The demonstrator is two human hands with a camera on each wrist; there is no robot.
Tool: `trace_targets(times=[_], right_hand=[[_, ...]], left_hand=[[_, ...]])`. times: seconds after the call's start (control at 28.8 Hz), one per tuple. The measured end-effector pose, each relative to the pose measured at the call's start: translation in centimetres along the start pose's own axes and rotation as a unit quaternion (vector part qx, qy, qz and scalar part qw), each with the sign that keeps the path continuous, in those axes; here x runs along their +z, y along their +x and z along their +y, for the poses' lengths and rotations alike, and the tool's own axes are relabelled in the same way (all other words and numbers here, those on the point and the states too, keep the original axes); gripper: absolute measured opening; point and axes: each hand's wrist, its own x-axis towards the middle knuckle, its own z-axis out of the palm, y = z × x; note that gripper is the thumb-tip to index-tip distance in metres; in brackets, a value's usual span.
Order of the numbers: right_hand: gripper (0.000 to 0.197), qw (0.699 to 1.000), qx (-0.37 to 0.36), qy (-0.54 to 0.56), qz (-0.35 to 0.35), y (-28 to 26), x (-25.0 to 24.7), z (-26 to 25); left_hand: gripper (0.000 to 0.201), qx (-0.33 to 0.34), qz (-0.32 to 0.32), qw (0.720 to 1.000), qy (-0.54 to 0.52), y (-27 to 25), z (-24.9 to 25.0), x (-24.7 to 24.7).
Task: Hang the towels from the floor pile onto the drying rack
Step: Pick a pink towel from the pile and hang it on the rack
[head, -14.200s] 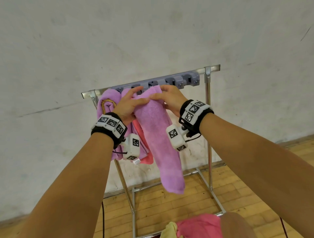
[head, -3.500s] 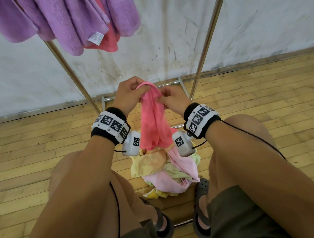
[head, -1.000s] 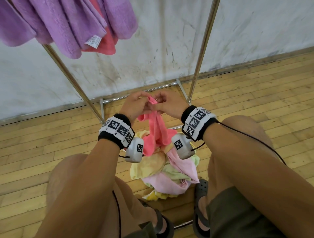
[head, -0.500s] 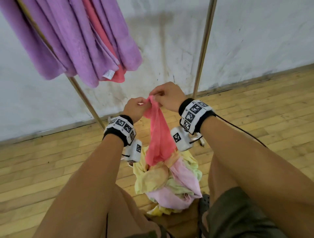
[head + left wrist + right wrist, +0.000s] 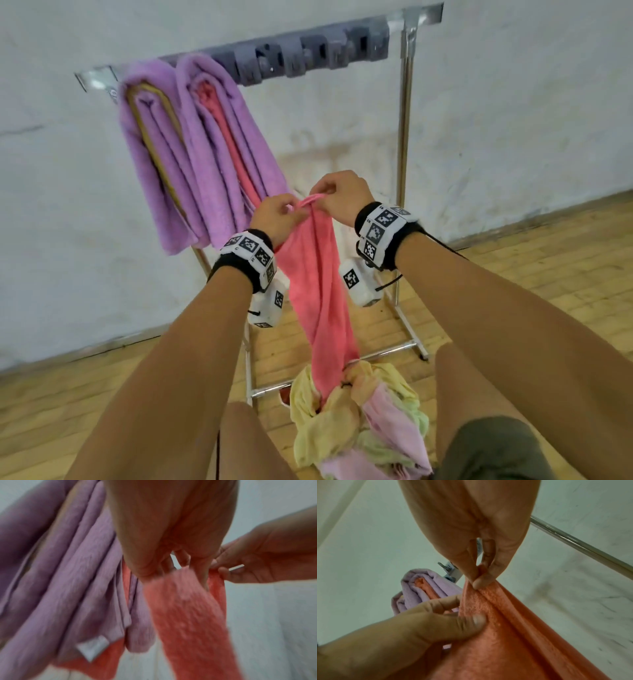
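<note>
A coral-pink towel (image 5: pixel 320 284) hangs stretched from my two hands down into the floor pile (image 5: pixel 359 418) of yellow, green and pale pink towels. My left hand (image 5: pixel 275 217) pinches its top edge on the left, my right hand (image 5: pixel 340 195) pinches it on the right. In the right wrist view thumb and finger of the right hand (image 5: pixel 478 580) nip a fold of the coral-pink towel (image 5: pixel 513 635). The left wrist view shows the left hand (image 5: pixel 171 566) holding the coral-pink towel (image 5: pixel 190 615). The drying rack (image 5: pixel 404 113) stands behind, its top bar carrying purple towels (image 5: pixel 205 154).
Grey clips (image 5: pixel 308 54) sit along the bare right half of the rack's top bar. A white wall (image 5: pixel 513 102) stands close behind the rack. My knees (image 5: pixel 479 394) flank the pile on the wooden floor (image 5: pixel 565 274). The rack's base rails (image 5: pixel 387 353) lie just beyond the pile.
Both hands have risen with the coral-pink towel, drawing it longer out of the pile. The view has tilted up and the rack's top bar has come into sight.
</note>
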Motion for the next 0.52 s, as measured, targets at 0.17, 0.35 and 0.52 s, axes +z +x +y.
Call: trace_targets(times=[0.17, 0.35, 0.52], right_hand=[[0.019, 0.997, -0.012, 0.066, 0.026, 1.9, -2.5, -4.2], [0.021, 0.996, -0.029, 0.073, 0.047, 4.1, -4.8, -7.5], [0.018, 0.996, -0.077, 0.015, 0.05, 5.2, -7.0, -9.8]], left_hand=[[0.012, -0.009, -0.028, 0.998, 0.06, 1.3, 2.9, -3.4], [0.012, 0.013, 0.041, 0.995, 0.09, 3.4, 6.1, -7.1], [0.011, 0.033, 0.048, 0.993, 0.104, 4.9, 9.4, -10.5]])
